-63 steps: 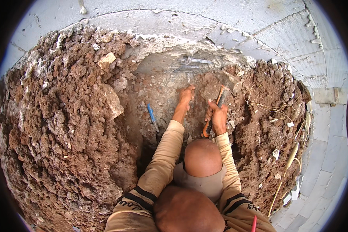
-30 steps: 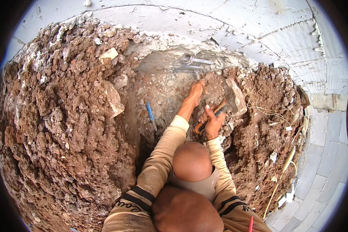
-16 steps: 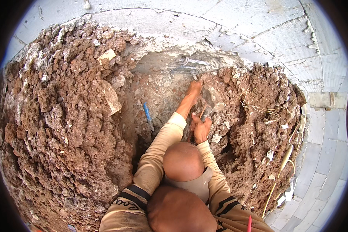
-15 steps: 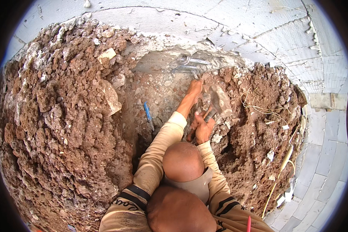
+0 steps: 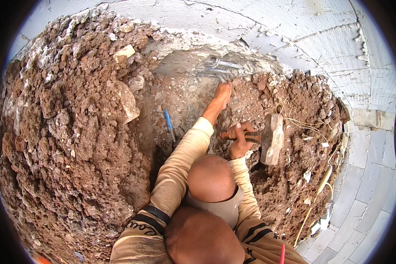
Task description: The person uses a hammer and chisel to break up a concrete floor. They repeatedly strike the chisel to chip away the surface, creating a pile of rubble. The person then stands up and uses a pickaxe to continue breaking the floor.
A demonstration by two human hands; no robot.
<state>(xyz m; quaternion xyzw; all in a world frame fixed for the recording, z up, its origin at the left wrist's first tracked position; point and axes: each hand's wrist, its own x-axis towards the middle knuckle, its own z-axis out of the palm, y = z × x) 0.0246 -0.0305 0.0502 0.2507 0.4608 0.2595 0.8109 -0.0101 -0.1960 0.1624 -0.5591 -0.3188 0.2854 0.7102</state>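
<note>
While gripping a hammer (image 5: 272, 139) in the right hand (image 5: 241, 140), with its block-shaped head just right of that hand, clenches the left hand (image 5: 223, 93) farther ahead, near exposed metal bars (image 5: 225, 65); around what, cannot tell. Appears mid-hammering; probably calls next for careful aim, clear of the left hand.

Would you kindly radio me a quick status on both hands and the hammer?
Right hand gripping hammer, head out to the right. Left hand closed near exposed metal bars, contents hidden. Blue tool lying left of both hands, touching neither.
</note>
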